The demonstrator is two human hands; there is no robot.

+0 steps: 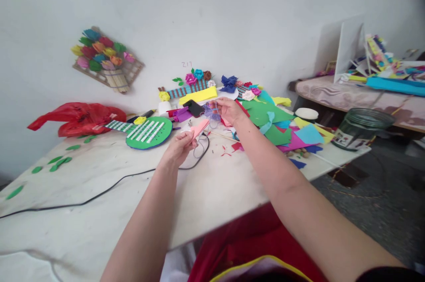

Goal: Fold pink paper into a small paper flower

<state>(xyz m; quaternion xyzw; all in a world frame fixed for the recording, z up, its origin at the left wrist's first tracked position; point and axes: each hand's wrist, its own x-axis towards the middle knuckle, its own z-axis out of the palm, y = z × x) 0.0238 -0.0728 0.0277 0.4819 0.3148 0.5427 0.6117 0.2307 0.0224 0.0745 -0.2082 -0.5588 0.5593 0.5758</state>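
My left hand (182,145) is closed on a folded strip of pink paper (200,128), held above the white table (109,211). My right hand (229,109) pinches a tangle of thin purple thread (212,111) a little farther off and to the right. A loose loop of thread hangs beside my left fingers. Left of the hands lies a green paper guitar (151,133) with white strips and a yellow paper flower (140,120). A black phone (194,108) rests just behind the thread.
Colored paper sheets (265,116) pile up right of my right hand. A glass jar (360,129) stands at the right table edge. A black cable (109,189) crosses the table. A red plastic bag (83,118) and green paper leaves (61,162) lie left.
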